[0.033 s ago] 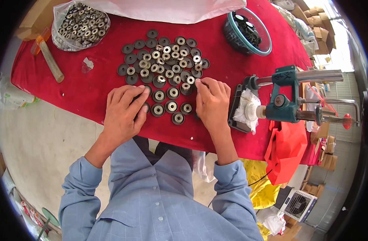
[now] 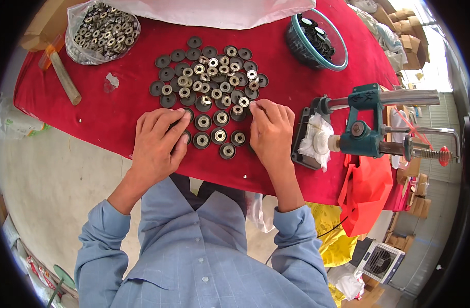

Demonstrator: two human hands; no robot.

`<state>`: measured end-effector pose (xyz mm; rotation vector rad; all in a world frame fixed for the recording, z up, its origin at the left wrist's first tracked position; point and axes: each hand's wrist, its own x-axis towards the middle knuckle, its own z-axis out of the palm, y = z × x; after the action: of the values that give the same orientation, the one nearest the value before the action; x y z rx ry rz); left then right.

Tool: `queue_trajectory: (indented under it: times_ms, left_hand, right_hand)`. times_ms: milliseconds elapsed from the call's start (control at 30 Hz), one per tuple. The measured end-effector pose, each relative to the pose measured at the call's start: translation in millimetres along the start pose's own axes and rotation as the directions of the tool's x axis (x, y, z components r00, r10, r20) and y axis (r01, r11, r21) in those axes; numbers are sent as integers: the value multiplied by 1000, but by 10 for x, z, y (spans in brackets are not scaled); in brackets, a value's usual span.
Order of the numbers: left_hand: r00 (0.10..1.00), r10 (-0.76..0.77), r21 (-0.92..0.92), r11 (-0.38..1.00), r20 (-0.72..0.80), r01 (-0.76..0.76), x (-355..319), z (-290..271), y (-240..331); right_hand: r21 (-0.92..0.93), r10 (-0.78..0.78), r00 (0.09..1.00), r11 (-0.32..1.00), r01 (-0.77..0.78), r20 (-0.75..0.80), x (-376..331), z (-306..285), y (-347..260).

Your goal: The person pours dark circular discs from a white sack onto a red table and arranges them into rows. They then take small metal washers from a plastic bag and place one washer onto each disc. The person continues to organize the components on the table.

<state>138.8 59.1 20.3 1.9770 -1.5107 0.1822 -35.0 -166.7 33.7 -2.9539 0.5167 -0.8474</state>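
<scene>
Black round caps (image 2: 195, 42) lie in a cluster on the red-covered table, several with a silver ring-shaped bearing (image 2: 219, 135) set inside. More bearings rest loosely on top of the caps. At the cluster's near left edge is my left hand (image 2: 160, 138), thumb and fingers bent but apart, tips against caps it partly hides. My right hand (image 2: 272, 131) flanks the near right edge, fingers bent and thumb apart. Its index fingertip sits beside a bearing (image 2: 243, 101). Neither hand visibly lifts anything.
A clear bag of bearings (image 2: 106, 33) stands far left, near a wooden-handled tool (image 2: 65, 79). Far right is a teal bowl (image 2: 291, 43) holding black parts. A green hand press (image 2: 363, 123) lies on its side at right. A red bag (image 2: 366, 190) hangs by the table edge.
</scene>
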Motion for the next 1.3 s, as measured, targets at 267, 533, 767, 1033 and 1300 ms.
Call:
queue_trajectory:
  times_ms: [267, 533, 767, 1033, 1300]
  left_hand:
    - [1000, 1, -3, 1000, 16, -1, 6, -10, 6]
    - [1000, 7, -8, 1000, -7, -7, 23, -13, 13]
    - [1000, 4, -13, 1000, 3, -4, 37, -24, -2]
    - [1000, -3, -12, 1000, 3, 3, -1, -9, -10]
    - [1000, -1, -23, 1000, 8, 1, 11, -13, 4]
  right_hand:
    - [26, 42, 999, 999, -43, 24, -55, 21, -8]
    - [39, 74, 997, 997, -73, -8, -30, -38, -58]
    - [36, -20, 1000, 999, 19, 9, -9, -23, -218]
    - [83, 7, 999, 997, -11, 45, -88, 32, -242]
    - [32, 30, 999, 999, -31, 38, -178, 21, -318]
